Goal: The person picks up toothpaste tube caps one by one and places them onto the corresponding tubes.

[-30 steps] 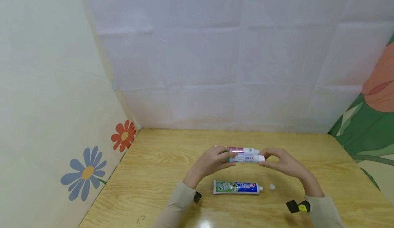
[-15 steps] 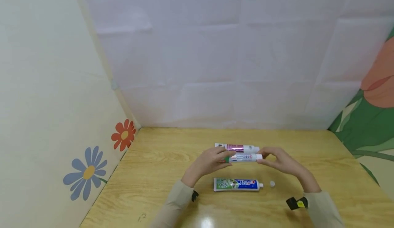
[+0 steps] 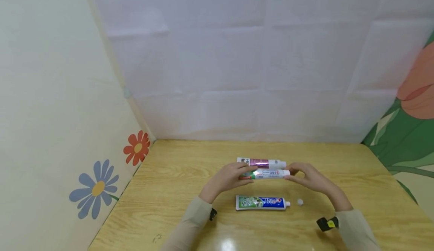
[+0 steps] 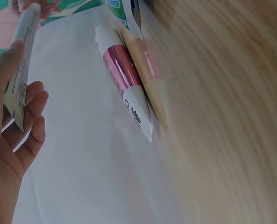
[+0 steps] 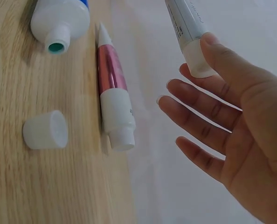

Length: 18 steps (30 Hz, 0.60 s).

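Observation:
My left hand [image 3: 225, 178] holds a white toothpaste tube [image 3: 268, 174] by its green and red tail end, above the table. In the left wrist view the thumb lies along one side of this tube [image 4: 27, 49], fingers on the other. My right hand [image 3: 310, 177] pinches the white cap [image 5: 197, 59] at the tube's other end between thumb and index finger; its remaining fingers are spread. The cap sits on the tube. Nearer me lies a green and blue toothpaste tube [image 3: 261, 202], its nozzle uncapped. Beside that nozzle, a loose white cap [image 5: 45, 130] rests on the wood.
A pink and white toothpaste tube [image 3: 259, 163] with its cap on lies just beyond the held one. The wooden table [image 3: 176, 168] ends at a white sheet [image 3: 210, 115] behind. Flower-printed panels [image 3: 61, 92] stand at both sides.
The held tube has shifted slightly left with both hands, and more of the pink tube and of the held tube's tail end shows. Left hand and right hand keep their holds.

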### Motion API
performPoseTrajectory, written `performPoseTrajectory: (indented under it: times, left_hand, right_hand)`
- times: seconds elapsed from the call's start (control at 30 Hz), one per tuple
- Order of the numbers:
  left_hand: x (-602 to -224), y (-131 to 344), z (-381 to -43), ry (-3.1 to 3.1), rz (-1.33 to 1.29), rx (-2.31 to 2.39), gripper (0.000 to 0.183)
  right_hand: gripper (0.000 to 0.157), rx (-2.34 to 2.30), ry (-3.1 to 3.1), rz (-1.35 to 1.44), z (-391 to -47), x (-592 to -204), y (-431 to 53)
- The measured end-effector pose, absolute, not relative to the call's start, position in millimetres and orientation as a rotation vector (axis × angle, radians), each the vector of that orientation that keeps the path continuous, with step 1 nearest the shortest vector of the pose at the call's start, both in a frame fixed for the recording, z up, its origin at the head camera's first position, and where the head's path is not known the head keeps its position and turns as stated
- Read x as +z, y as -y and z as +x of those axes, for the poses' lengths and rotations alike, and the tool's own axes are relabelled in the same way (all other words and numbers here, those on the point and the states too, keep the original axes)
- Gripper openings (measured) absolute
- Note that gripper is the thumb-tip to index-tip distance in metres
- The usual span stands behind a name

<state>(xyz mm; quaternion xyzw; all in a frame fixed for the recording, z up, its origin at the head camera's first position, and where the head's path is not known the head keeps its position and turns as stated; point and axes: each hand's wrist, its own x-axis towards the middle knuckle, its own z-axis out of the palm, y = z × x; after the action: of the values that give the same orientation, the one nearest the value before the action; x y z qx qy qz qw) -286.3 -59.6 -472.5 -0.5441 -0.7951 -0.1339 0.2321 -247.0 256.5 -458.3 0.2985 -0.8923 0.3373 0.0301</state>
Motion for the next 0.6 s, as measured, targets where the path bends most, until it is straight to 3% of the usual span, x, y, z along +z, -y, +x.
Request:
performPoseTrajectory:
  times: [0.6]
  left_hand:
    - [-481.4,62.0,-292.7,2.448,-1.471,-0.331,0.047]
  right_hand:
    - [0.029,0.970,2.877,0.871,-258.4,-473.3,-263.9]
